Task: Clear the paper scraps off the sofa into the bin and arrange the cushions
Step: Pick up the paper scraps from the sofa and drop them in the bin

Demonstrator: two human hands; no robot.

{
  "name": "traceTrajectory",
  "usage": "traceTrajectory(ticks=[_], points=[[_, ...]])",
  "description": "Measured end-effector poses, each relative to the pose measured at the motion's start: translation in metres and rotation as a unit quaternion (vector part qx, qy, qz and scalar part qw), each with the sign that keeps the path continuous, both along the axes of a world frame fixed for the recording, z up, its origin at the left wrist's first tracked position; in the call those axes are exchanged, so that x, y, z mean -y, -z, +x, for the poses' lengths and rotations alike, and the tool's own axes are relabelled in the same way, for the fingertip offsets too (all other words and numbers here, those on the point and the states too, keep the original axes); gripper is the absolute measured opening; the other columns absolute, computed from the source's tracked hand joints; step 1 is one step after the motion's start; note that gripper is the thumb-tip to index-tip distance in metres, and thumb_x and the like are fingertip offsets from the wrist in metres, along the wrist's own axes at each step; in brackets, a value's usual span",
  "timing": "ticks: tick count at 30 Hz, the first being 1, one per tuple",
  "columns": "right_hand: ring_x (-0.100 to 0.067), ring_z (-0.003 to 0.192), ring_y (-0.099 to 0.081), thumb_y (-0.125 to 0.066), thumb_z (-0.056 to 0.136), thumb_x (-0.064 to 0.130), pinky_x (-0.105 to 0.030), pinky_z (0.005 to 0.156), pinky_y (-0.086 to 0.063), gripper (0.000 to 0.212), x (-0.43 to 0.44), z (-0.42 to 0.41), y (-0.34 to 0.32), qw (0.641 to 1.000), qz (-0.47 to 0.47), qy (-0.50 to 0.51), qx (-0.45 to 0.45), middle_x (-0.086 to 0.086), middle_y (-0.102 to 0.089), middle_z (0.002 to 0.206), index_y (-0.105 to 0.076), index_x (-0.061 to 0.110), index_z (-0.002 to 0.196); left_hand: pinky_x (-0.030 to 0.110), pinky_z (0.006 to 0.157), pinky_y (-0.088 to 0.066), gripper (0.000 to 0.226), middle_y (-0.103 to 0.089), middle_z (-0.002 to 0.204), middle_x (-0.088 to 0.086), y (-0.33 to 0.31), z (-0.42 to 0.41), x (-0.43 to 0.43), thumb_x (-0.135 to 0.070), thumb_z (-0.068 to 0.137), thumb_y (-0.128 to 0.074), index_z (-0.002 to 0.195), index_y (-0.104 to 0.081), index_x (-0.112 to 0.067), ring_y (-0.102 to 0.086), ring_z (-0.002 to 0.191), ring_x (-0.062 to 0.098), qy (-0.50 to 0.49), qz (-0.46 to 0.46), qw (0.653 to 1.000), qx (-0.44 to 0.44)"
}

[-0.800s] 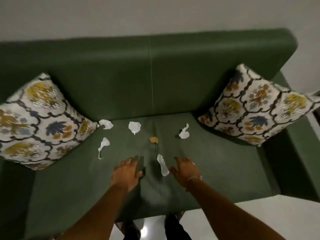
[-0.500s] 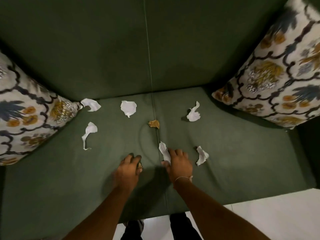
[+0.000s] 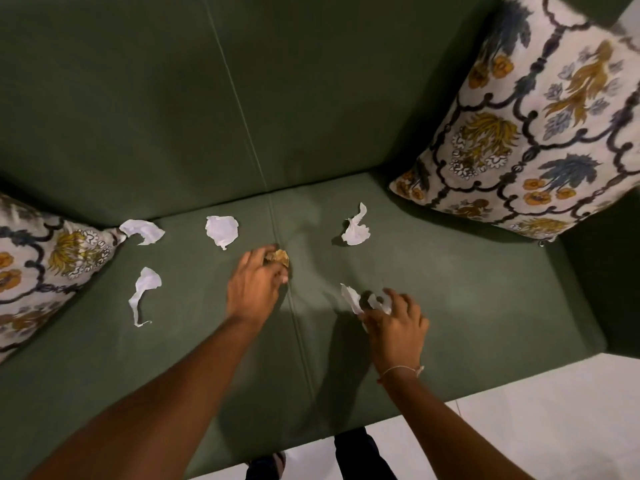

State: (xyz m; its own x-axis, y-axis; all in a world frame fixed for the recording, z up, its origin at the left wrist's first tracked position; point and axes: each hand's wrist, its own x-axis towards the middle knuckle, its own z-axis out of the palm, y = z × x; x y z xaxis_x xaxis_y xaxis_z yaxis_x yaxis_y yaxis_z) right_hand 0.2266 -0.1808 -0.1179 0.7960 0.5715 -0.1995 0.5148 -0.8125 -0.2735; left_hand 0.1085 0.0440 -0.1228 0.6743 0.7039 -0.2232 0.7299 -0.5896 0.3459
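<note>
On the green sofa seat (image 3: pixel 467 306) lie several white paper scraps. My left hand (image 3: pixel 254 287) reaches to the seat's centre seam, its fingertips closing around a crumpled brown scrap (image 3: pixel 278 257). My right hand (image 3: pixel 398 323) pinches a long white scrap (image 3: pixel 351 297) and rests on a second white piece (image 3: pixel 379 303). Loose white scraps lie at the back left (image 3: pixel 143 231), back centre (image 3: pixel 221 230), back right (image 3: pixel 355 230) and left (image 3: pixel 143 292). A patterned cushion (image 3: pixel 48 261) leans at the left, another patterned cushion (image 3: pixel 540 133) at the right. No bin is in view.
The sofa backrest (image 3: pixel 242 98) rises behind the seat, with a seam down the middle. A dark armrest (image 3: pixel 602 271) bounds the right end. White floor (image 3: pixel 536 420) lies in front of the sofa, where my feet (image 3: pixel 353 459) stand.
My left hand moved forward along the seam to the brown scrap. My right hand carried the long white scrap to the right, onto the other white piece. The camera came closer.
</note>
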Motion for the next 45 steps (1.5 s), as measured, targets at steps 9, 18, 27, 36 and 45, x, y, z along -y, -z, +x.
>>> traceTrajectory(ticks=[9,18,27,36,45], points=[[-0.03,0.103,-0.056,-0.061,0.084,0.014,-0.035,0.076,-0.047,0.027,0.02,0.011,0.035,0.987,-0.017,-0.041,-0.157,-0.006,-0.059,0.113,-0.067,0.023,0.108,0.037,0.073,-0.052,0.012,-0.067,0.104,0.0,0.035,0.029,-0.011,-0.016,0.078,-0.069,0.082,-0.073,-0.026,-0.062,0.096,0.031,-0.024,-0.027,0.998,-0.053],[-0.031,0.08,-0.069,-0.071,0.081,0.017,-0.029,0.076,-0.053,0.013,0.01,0.005,0.016,0.969,0.074,0.088,-0.219,-0.013,-0.076,0.088,-0.077,0.017,0.093,0.038,0.075,-0.056,0.026,-0.076,0.093,0.007,0.012,-0.034,0.034,-0.029,0.076,-0.071,0.101,-0.071,-0.038,-0.068,0.087,0.035,-0.224,-0.088,0.969,0.051],[-0.022,0.07,-0.068,-0.076,0.077,0.024,-0.038,0.076,-0.058,0.014,-0.06,-0.154,-0.004,0.952,0.075,0.061,-0.292,-0.003,-0.077,0.077,-0.077,0.024,0.091,0.037,0.076,-0.055,0.013,-0.078,0.087,0.002,-0.014,-0.233,0.055,-0.026,0.073,-0.076,0.086,-0.078,-0.025,-0.072,0.083,0.025,-0.389,-0.141,0.904,0.107],[-0.023,0.09,-0.07,-0.07,0.078,0.029,-0.031,0.081,-0.056,0.022,-0.126,-0.437,0.016,0.912,-0.061,-0.122,-0.386,-0.002,-0.076,0.095,-0.074,0.024,0.099,0.03,0.067,-0.045,0.011,-0.077,0.082,0.009,-0.002,-0.517,0.084,-0.031,0.074,-0.076,0.081,-0.077,-0.024,-0.069,0.078,0.035,-0.595,-0.102,0.797,0.032],[-0.031,0.082,-0.07,-0.072,0.075,0.028,-0.039,0.079,-0.059,0.022,-0.137,-0.649,0.073,0.884,-0.142,-0.238,-0.377,-0.011,-0.075,0.089,-0.076,0.015,0.093,0.039,0.078,-0.055,0.031,-0.074,0.097,0.013,0.069,-0.674,0.101,-0.041,0.078,-0.069,0.095,-0.075,-0.015,-0.068,0.09,0.031,-0.71,-0.195,0.676,-0.033]])
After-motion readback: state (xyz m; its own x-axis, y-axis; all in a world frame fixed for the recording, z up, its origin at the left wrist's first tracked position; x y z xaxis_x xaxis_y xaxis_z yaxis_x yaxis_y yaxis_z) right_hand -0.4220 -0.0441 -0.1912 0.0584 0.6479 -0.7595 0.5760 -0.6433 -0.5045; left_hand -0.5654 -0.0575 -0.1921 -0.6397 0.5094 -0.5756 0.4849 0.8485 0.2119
